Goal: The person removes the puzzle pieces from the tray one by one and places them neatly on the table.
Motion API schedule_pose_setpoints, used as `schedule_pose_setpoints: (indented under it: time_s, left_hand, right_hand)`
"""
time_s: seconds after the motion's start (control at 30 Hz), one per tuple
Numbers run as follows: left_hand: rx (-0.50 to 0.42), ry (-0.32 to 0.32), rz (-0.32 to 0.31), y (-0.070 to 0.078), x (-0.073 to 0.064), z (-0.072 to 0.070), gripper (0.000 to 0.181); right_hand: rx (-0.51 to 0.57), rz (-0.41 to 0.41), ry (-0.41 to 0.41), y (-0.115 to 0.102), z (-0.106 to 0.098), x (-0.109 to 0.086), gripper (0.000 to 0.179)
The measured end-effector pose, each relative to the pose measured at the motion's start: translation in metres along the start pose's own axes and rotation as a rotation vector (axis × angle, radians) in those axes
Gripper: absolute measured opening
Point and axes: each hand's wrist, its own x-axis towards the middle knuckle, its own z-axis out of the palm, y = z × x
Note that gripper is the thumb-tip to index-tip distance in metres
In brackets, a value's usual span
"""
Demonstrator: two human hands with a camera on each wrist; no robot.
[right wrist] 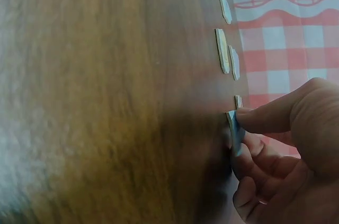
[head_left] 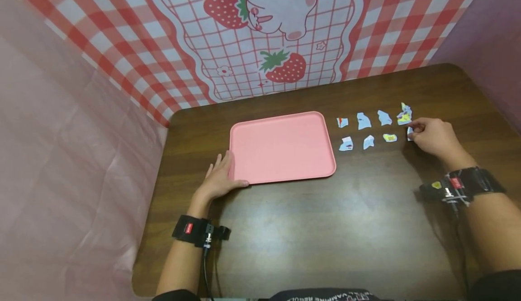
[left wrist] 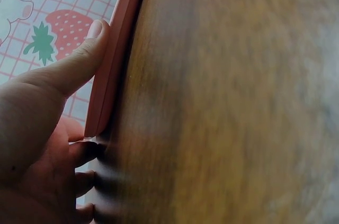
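A pink rectangular tray (head_left: 281, 147) lies on the wooden table. My left hand (head_left: 220, 176) rests at its near left corner, fingers spread along the left side and thumb on the front rim. In the left wrist view the thumb (left wrist: 87, 60) lies straight against the tray's edge (left wrist: 114, 60). At the right, my right hand (head_left: 435, 138) pinches a small light-blue puzzle piece (right wrist: 235, 131) between thumb and fingers. Just beyond it is a yellow and blue piece (head_left: 404, 115). Other irregular flat pieces lie in two rows, among them a yellow one (head_left: 390, 138).
Between the tray and the right hand sit more pieces, such as a white and red one (head_left: 342, 122) and a pale blue one (head_left: 364, 121). A strawberry-print cloth (head_left: 268, 34) hangs behind the table, and a pink cloth (head_left: 73, 156) hangs at the left.
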Motion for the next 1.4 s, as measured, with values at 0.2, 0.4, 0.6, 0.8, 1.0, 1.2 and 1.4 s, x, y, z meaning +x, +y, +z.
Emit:
schedule_pose_setpoints:
  time_s: [0.2,0.4,0.6,0.8,1.0,1.2,1.4]
  left_hand:
    - [0.005,-0.004,-0.005,0.001,0.0,0.0,0.124]
    - [-0.004,0.003,-0.018,-0.002,-0.003,0.001,0.124]
    - [-0.01,0.006,-0.034,-0.008,0.0,0.002,0.124]
    - [-0.029,0.018,-0.017,-0.012,0.011,0.003,0.121]
    - [-0.089,0.032,0.013,-0.011,0.029,0.003,0.126]
    - [-0.083,0.035,0.048,-0.01,0.043,-0.003,0.126]
    - [-0.072,0.031,0.077,-0.01,0.041,-0.001,0.126]
  right_hand:
    - [-0.006,-0.005,-0.006,0.003,0.001,0.002,0.025]
    - [0.0,-0.001,-0.018,0.003,0.008,0.011,0.026]
    - [0.001,-0.012,-0.039,0.003,0.013,0.024,0.028]
    - [0.011,0.001,-0.065,0.006,0.018,0.033,0.034]
    - [0.024,0.035,-0.033,0.009,0.014,0.028,0.042]
    - [0.025,-0.039,0.051,-0.017,0.019,0.034,0.042]
    - [-0.003,-0.089,0.014,-0.057,0.034,0.04,0.049]
